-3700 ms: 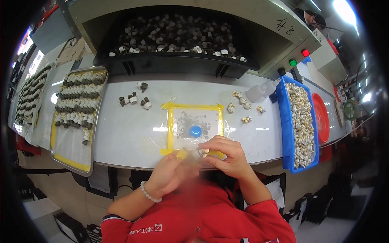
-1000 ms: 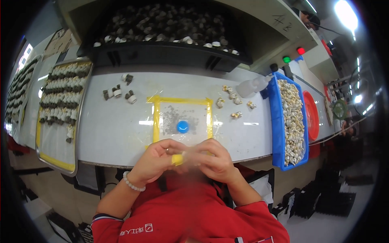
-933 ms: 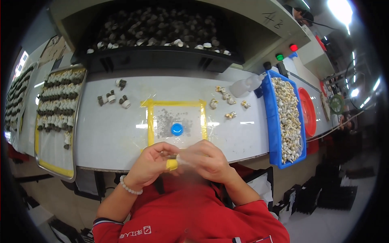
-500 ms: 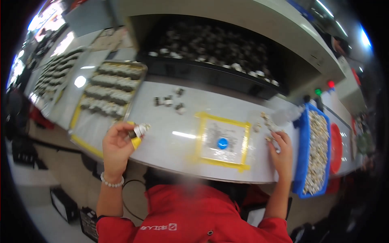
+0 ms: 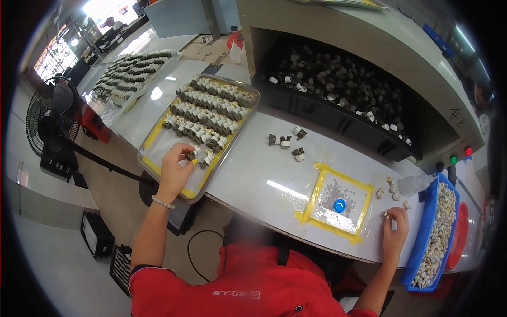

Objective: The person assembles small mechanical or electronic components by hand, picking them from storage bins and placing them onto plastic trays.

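Observation:
My left hand [image 5: 177, 170] is closed in a pinch at the near end of a metal tray [image 5: 251, 113] edged with yellow tape. Between its fingertips is a small dark part with a white top [image 5: 194, 153], level with several rows of similar parts [image 5: 208, 108]. A yellow cover shows on one finger. On the right of the white table, my right hand [image 5: 396, 230] pinches a tiny cream piece [image 5: 388, 214], mostly hidden by the fingers. Several loose cream pieces [image 5: 392, 186] lie just beyond it.
Dark-and-white parts [image 5: 285, 141] lie mid-table. A yellow-taped square [image 5: 364, 211] holds a blue cap [image 5: 339, 205]. A clear bottle [image 5: 414, 185] stands beside a blue bin [image 5: 409, 274] of cream pieces. Behind is a black bin [image 5: 317, 113] of parts; a fan [image 5: 50, 119] stands left.
My left hand has carried the dark-and-white part from above the table edge to the tray. My right hand has drawn back from the loose cream pieces. The view has turned left.

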A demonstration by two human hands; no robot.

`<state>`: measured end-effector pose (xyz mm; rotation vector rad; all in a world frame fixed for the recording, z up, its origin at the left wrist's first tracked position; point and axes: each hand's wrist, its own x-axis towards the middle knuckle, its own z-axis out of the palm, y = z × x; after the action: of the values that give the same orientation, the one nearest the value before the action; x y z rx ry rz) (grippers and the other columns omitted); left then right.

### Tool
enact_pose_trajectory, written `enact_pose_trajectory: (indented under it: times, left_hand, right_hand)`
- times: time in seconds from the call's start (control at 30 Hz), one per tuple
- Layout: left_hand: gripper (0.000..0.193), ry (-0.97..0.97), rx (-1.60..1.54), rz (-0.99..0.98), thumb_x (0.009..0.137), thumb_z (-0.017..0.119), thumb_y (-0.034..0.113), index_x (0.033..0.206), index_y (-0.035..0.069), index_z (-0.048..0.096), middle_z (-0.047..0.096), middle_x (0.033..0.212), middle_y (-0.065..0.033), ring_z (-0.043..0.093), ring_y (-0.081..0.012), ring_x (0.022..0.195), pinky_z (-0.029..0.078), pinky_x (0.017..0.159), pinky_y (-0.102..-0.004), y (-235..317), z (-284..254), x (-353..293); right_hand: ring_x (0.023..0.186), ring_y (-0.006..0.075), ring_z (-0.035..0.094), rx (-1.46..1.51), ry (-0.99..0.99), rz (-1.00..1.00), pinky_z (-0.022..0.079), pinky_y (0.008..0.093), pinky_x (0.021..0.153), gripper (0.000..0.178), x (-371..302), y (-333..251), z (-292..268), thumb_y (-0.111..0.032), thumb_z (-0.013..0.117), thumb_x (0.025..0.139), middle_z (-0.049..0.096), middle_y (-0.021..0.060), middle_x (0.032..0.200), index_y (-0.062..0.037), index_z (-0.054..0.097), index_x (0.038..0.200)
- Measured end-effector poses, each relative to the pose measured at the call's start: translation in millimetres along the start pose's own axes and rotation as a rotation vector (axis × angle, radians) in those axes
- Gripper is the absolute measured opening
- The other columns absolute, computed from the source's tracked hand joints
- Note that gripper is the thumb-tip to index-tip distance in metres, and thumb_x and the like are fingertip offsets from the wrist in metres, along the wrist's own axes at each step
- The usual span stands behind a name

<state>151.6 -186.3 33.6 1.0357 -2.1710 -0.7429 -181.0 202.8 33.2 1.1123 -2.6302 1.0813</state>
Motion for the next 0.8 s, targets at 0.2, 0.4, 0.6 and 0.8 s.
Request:
enact_pose_trajectory:
  times: [0.2, 0.4, 0.6, 0.8]
  left_hand:
    - [0.028, -0.033, 0.122, 0.035, 0.066, 0.053, -0.008, 0.092, 0.002, 0.053, 0.057, 0.086, -0.0092, 0.056, -0.0212, 0.081, 0.045, 0.074, -0.0293, 5.0, 6.4, -1.7]
    - [0.031, -0.148, 0.012, 0.033, 0.065, 0.052, -0.005, 0.095, 0.003, 0.056, 0.058, 0.091, -0.0069, 0.056, -0.0187, 0.086, 0.044, 0.074, -0.0272, 6.6, -2.5, -7.1]
    - [0.03, -0.136, -0.18, -0.131, 0.068, 0.052, -0.003, 0.098, 0.001, 0.059, 0.06, 0.096, -0.0056, 0.056, -0.014, 0.086, 0.044, 0.075, -0.0263, -2.3, -0.7, -8.3]
    - [0.03, -0.123, -0.227, -0.15, 0.069, 0.053, -0.001, 0.099, 0.0, 0.057, 0.06, 0.096, -0.0077, 0.056, -0.0162, 0.086, 0.044, 0.076, -0.0266, 7.5, 1.0, -6.8]
  right_hand:
    - [0.09, 0.0283, 0.054, -0.009, 0.014, 0.003, 0.043, 0.0317, 0.078, 0.021, -3.9, -2.4, 4.2, 0.009, 0.052, 0.068, 0.055, 0.0133, 0.093, -0.0002, 0.055, 0.087]
    - [0.091, 0.0234, 0.053, 0.019, -0.025, -0.038, 0.042, 0.0291, 0.08, 0.021, -10.6, 4.8, 4.3, 0.006, 0.054, 0.072, 0.056, 0.0113, 0.096, 0.0018, 0.055, 0.092]
    - [0.08, 0.0198, 0.053, -0.051, 0.083, 0.083, 0.042, 0.0283, 0.07, 0.023, -8.9, -2.0, 8.4, 0.001, 0.062, 0.071, 0.055, 0.0092, 0.089, 0.0018, 0.055, 0.093]
    - [0.081, 0.0234, 0.052, -0.029, -0.028, 0.198, 0.043, 0.031, 0.073, 0.026, -5.2, -8.3, 3.4, -0.004, 0.064, 0.07, 0.055, 0.0114, 0.092, 0.0008, 0.058, 0.095]
